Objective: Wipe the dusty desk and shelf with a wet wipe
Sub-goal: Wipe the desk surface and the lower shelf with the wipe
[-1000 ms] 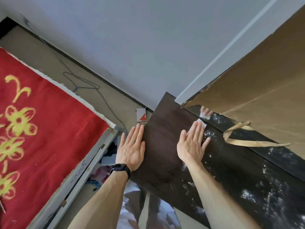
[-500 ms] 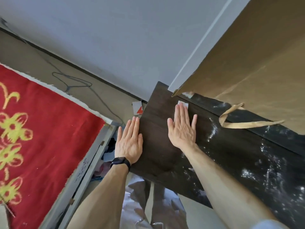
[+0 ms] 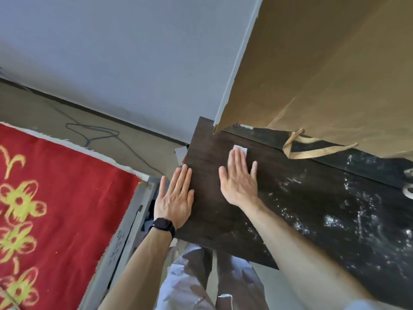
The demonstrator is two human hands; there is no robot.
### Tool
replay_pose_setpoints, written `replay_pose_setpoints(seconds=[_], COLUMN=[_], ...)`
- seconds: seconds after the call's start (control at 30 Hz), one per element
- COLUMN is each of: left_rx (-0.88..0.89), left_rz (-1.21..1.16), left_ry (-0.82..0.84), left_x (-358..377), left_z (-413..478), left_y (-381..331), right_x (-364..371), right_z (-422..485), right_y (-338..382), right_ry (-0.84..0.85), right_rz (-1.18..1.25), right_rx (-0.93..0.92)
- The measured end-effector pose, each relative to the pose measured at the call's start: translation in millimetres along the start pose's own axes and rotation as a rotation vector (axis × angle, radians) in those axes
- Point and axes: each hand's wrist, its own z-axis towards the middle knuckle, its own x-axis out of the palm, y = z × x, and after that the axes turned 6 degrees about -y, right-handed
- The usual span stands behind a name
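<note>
Head view: right hand (image 3: 240, 184) presses the wet wipe (image 3: 241, 150) flat near the desk's (image 3: 212, 220) far left corner.
Within the last second this hand slid the wipe leftward out of the white dust streaks, so the corner now looks clean while the right part is still heavily dusted. The left hand (image 3: 175, 198) stays spread flat on the left edge, holding nothing. Only a small white folded corner of the wipe shows past the fingertips.
</note>
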Motion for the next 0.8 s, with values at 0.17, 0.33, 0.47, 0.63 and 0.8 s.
replay_pose_setpoints(seconds=[0.17,0.33,0.47,0.63,0.8], left_rx=[0.001,0.027,0.051,0.102,0.096], left_rz=[0.045,0.088,0.103,0.112,0.116], left_ry=[0.064,0.146,0.149,0.168,0.202], left_x=[-13,-30,-33,-28,-15], left_z=[-2,2,-5,-27,-71], left_y=[-1,-7,-13,-7,9], right_x=[13,0,-11,5,35], right_z=[-22,-49,-54,-44,-79], right_y=[19,-81,-113,-38,27], right_ry=[0.006,-0.019,-0.009,-0.021,-0.009], right_rz=[-0.02,0.031,0.061,0.059,0.056], right_rx=[-0.176,0.241,0.378,-0.005,-0.203])
